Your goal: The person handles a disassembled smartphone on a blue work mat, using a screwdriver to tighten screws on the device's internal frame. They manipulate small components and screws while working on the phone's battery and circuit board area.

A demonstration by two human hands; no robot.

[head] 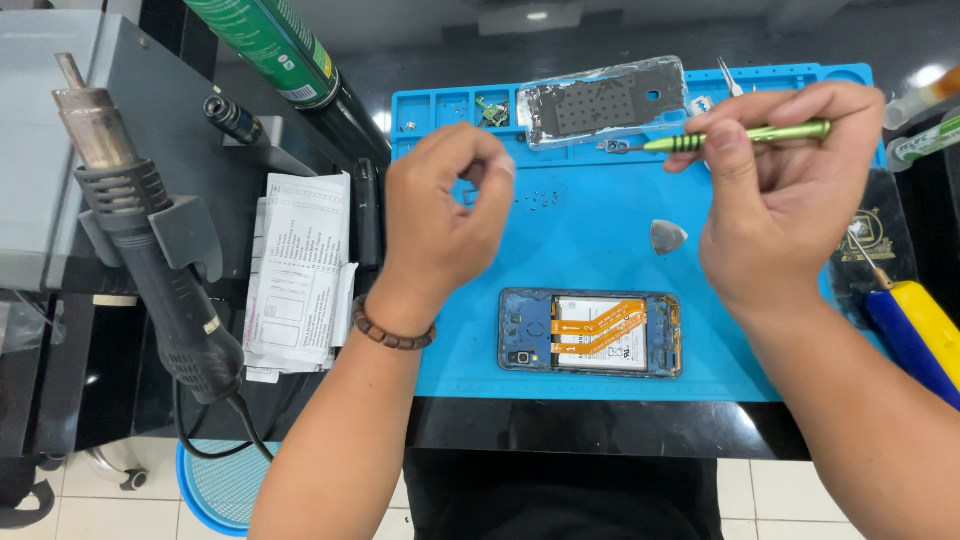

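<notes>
Left hand (440, 215) hovers pinched, maybe on a screw, I can't tell; opened phone (590, 332) lies below on the blue mat (600, 230); right hand (790, 190) grips a green screwdriver (745, 135), whose tiny part could drop among loose screws

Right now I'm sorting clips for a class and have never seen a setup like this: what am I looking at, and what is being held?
It is one view from a camera on a person's head, looking down at their own bare hands. The right hand holds a green screwdriver; the left hand is raised with thumb and fingertips pinched. Below them, on a blue work mat, lies an opened phone with orange ribbon cables, plus a grey pick. A hot-air gun hangs at left.
</notes>
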